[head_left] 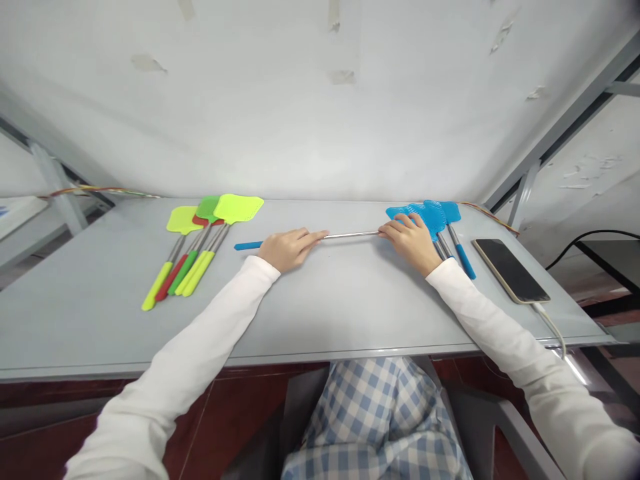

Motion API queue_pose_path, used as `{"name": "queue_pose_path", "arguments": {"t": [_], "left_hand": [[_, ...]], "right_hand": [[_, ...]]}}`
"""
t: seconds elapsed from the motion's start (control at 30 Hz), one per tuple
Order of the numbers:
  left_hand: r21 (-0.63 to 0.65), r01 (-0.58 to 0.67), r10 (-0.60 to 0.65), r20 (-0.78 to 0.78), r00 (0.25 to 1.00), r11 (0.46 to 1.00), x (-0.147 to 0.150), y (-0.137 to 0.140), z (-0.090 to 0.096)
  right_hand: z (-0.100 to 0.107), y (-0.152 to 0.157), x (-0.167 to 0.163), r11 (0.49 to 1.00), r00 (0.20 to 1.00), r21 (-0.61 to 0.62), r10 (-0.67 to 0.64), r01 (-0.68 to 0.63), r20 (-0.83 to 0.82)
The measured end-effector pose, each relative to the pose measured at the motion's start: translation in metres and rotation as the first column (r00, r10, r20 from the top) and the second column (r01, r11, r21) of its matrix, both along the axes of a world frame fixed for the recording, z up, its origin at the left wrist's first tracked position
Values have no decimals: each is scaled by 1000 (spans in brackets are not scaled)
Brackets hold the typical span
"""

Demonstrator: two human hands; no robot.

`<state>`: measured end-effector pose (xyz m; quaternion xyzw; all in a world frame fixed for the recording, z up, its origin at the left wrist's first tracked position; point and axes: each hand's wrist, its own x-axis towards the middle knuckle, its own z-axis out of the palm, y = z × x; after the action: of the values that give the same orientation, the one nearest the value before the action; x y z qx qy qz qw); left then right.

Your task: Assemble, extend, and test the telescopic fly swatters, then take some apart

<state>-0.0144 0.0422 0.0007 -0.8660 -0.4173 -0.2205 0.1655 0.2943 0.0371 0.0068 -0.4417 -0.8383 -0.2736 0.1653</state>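
A blue fly swatter with a thin metal rod (353, 234) lies across the middle of the table, held level between both hands. My left hand (289, 249) is closed around it near the blue handle (247, 245), whose end sticks out to the left. On the other end, my right hand (410, 240) grips the rod close to a blue swatter head (400, 213), partly hidden by the fingers. Beside and behind the right hand lie other blue fly swatters (463, 257), overlapping, so I cannot tell every head apart.
Several yellow, green and red fly swatters (193, 260) lie bunched at the left. A phone (513, 270) with a white cable (553, 327) rests at the right. The grey table (330, 313) meets a white wall (300, 120) behind; metal frame bars (525, 193) stand at both sides.
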Motion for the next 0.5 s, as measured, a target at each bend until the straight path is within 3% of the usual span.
{"name": "queue_pose_path", "arguments": {"t": [0.5], "left_hand": [[37, -13, 14, -34, 999, 999, -3, 4, 7]], "right_hand": [[2, 6, 7, 993, 998, 107, -39, 44, -50]]}}
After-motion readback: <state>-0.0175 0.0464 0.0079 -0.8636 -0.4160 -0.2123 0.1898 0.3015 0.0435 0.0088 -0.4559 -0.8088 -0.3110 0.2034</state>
